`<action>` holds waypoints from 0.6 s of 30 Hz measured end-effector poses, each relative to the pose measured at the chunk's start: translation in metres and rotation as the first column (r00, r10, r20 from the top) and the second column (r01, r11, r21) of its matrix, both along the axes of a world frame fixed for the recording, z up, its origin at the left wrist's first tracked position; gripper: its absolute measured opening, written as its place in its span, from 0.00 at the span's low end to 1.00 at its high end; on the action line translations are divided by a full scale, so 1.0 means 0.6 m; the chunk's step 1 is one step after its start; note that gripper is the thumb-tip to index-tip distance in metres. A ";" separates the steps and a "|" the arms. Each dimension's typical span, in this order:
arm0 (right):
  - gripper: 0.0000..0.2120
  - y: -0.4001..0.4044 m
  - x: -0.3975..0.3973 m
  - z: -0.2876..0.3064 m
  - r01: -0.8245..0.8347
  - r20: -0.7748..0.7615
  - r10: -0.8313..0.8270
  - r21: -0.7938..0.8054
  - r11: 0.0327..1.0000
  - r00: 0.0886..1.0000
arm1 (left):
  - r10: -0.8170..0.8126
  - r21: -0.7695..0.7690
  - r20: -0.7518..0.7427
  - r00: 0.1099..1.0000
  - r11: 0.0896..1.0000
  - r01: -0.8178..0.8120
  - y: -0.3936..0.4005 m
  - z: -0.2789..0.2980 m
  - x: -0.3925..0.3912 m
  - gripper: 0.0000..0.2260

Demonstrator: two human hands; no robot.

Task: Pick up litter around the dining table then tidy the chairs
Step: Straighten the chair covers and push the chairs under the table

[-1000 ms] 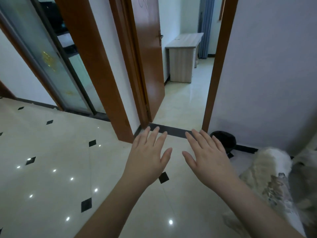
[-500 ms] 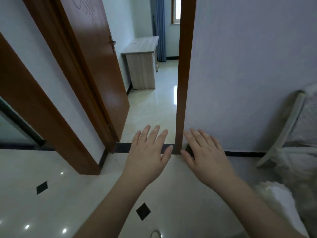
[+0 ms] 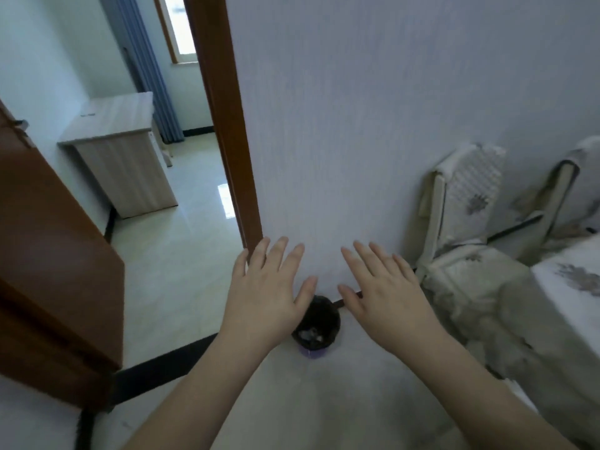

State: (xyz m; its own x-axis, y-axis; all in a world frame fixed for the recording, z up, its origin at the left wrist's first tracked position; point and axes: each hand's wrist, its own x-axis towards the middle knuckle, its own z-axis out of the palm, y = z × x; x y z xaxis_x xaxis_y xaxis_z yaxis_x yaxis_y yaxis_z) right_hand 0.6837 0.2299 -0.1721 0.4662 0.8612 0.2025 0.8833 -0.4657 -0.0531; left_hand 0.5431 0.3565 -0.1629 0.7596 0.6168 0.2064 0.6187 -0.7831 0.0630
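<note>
1. Left hand (image 3: 266, 287) & right hand (image 3: 383, 293) are held out flat, fingers spread, nothing gripped.
2. Step, as judged: litter to be located first; floor by the covered chairs (image 3: 467, 241) should be scanned w/ hands kept free.
3. No litter seen on floor; small dark-lined bin (image 3: 316, 329) sits at wall base, scraps visible inside.

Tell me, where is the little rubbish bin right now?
In the head view, the bin stands on the floor against the white wall, low in the middle, showing between the left hand and right hand.
</note>
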 end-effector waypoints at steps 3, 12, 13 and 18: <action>0.29 0.016 0.064 -0.008 0.085 0.013 -0.085 0.022 0.996 0.996 | -0.088 -0.004 0.009 0.996 0.996 0.088 0.035 0.000 0.077 0.28; 0.29 0.083 0.279 0.006 0.244 0.033 -0.247 0.074 0.967 0.968 | -0.285 0.039 0.015 0.959 0.958 0.284 0.137 0.020 0.334 0.31; 0.29 0.089 0.303 0.010 0.253 0.029 -0.257 0.083 0.964 0.966 | -0.301 0.042 0.018 0.953 0.953 0.300 0.144 0.023 0.362 0.32; 0.28 0.101 0.413 0.018 0.337 0.018 -0.341 0.112 0.935 0.940 | -0.363 0.045 0.038 0.931 0.931 0.361 0.174 0.037 0.494 0.33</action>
